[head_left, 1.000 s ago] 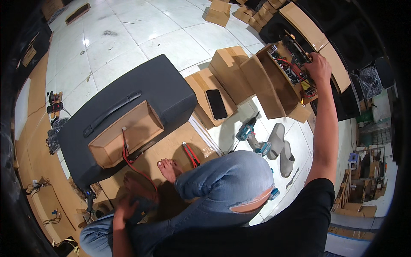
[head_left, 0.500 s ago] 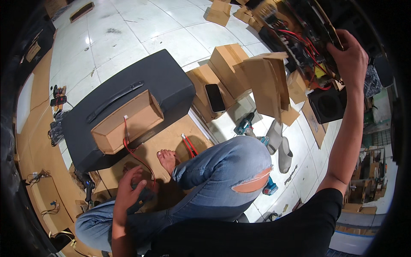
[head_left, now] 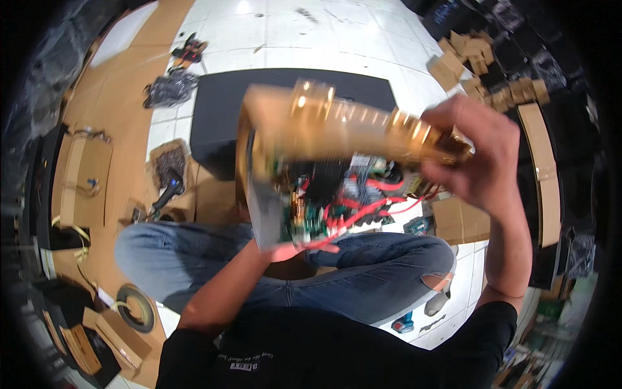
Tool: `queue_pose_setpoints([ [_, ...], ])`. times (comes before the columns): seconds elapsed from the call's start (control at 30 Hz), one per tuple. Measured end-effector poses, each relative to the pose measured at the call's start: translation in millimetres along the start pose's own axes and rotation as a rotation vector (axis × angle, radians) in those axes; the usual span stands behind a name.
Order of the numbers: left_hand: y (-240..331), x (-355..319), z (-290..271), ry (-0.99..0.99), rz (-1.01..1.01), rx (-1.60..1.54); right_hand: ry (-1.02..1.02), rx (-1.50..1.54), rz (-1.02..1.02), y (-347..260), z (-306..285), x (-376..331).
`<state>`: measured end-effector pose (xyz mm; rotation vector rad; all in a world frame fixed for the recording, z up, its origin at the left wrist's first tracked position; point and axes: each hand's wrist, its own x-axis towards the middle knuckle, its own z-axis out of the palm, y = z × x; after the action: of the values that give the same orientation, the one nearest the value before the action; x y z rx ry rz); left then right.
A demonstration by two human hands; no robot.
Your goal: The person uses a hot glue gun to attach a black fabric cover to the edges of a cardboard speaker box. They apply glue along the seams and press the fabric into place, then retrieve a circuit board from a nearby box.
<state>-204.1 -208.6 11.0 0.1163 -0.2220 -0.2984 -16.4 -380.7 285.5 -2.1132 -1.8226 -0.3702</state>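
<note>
An amplifier module [head_left: 372,129], blurred by motion, is held up in front of me above my crossed legs. It has a shiny gold panel on top and a grey metal side. Circuit boards and red wires [head_left: 363,211] show inside it. My right hand [head_left: 479,152] is closed around the right end of the gold panel. Under the lower left corner, my left hand [head_left: 298,251] supports the module, its fingers partly hidden beneath. Behind the module stands a black speaker cabinet [head_left: 217,107], its middle covered from sight.
To the left, a blue-and-black power tool [head_left: 170,189] lies by a brown tray [head_left: 162,155]. A tape roll [head_left: 136,308] is at the lower left. A teal drill [head_left: 414,225] and a cardboard box [head_left: 461,219] sit at the right, with more boxes [head_left: 447,70] farther back.
The amplifier module has come from the far right to in front of me. My left hand has moved from near my lap to beneath it. The view has turned.
</note>
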Motion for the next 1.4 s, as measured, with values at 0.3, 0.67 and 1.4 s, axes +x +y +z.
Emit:
queue_pose_setpoints([
  [0.3,-3.5,-17.1,23.8,0.299,-0.039,-0.256,-0.082,0.017,-0.881,-90.2,96.5,18.4],
  [0.67,7.9,-158.9,14.9,0.339,0.51,0.093,0.397,0.615,-0.16,-91.7,154.7,25.5],
  [1.4,13.2,-223.3,75.0,-0.264,0.425,0.318,0.06,1.322,1.078,-19.9,275.6,-7.4],
])
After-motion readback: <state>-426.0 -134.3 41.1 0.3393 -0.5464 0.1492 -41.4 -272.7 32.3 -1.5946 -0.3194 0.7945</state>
